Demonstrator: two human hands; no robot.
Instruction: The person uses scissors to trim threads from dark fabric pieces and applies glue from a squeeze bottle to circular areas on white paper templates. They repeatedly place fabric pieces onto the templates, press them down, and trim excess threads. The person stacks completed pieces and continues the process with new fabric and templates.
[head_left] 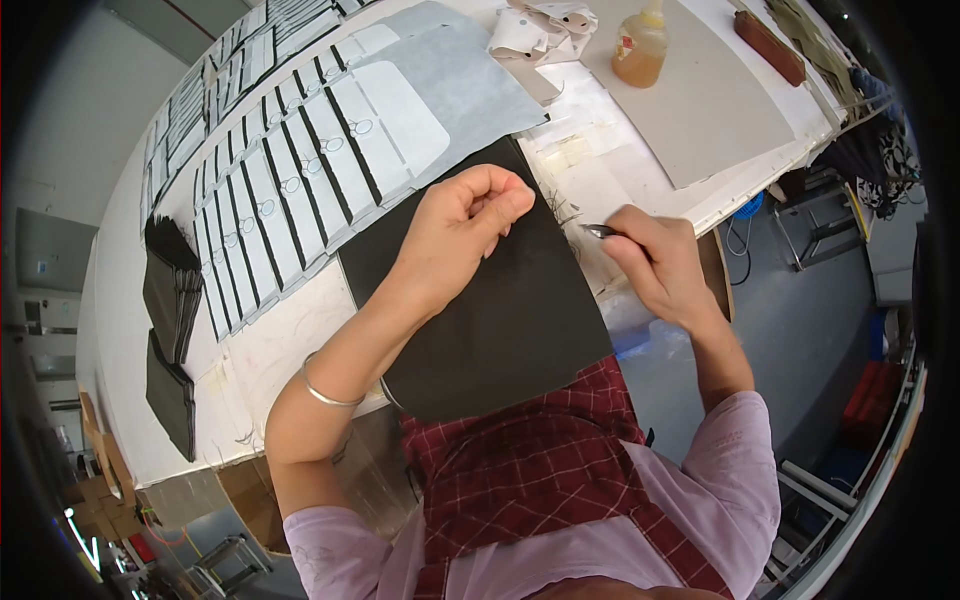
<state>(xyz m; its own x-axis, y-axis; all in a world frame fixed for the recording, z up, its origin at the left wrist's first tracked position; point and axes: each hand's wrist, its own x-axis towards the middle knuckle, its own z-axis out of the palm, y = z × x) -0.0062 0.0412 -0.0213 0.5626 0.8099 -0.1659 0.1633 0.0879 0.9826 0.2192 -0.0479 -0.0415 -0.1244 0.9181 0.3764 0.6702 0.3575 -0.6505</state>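
Note:
A black flat panel (480, 330) with a rounded lower corner lies in front of me, its near end over my lap. Above its upper part, my left hand (465, 225) is closed in a pinch, and anything between the fingertips is too small to make out. Off the panel's right edge, my right hand (655, 260) is closed round a small metal tool (600, 231). Only its dark, shiny, pointed tip shows, aimed left toward the panel; the rest is hidden in the fist.
Overlapping white pieces with black strips (290, 180) cover the table's left side. Folded dark pieces (172, 290) stack at its left edge. Farther right are a grey board (690, 130), a bottle of amber liquid (641, 48), crumpled white cloth (545, 30) and a brown block (769, 47).

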